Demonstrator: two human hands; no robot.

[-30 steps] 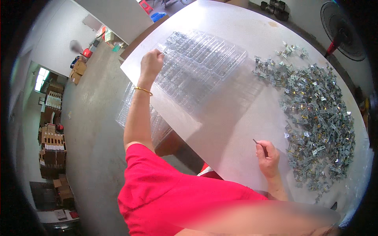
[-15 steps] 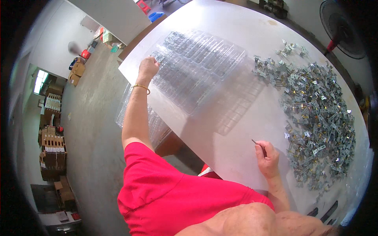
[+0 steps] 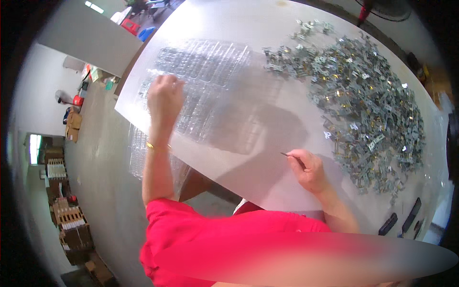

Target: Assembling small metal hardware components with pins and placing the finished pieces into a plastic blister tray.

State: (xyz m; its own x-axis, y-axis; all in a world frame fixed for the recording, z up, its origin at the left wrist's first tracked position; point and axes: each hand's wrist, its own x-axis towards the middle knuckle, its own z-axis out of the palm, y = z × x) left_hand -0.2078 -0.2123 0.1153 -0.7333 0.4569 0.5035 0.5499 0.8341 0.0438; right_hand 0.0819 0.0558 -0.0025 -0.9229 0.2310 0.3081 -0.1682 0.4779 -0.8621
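A clear plastic compartment tray [image 3: 203, 62] lies toward the far left of the white table, with greyish small parts showing in its rows. Over its near left portion is my left hand [image 3: 165, 103], fingers curled together; whatever they hold, if anything, is hidden. My right hand [image 3: 307, 170] stays low above the table, closed around a thin dark stick-like tool [image 3: 285, 154] whose tip sticks out to the left. To the right of it spreads a large heap of small metal clips [image 3: 368, 105], grey with some brassy pieces.
More clear trays [image 3: 138, 158] sit below the table's left edge, by a brown carton [image 3: 193, 184]. Dark-handled tools [image 3: 411, 215] lie at the near right. A fan [image 3: 382, 7] stands beyond the far edge. Stacked cartons [image 3: 71, 225] line the left wall.
The view has shifted, so the table and heap appear farther left. My left hand has moved from the tray's left edge to over its compartments. My right hand still grips the thin tool.
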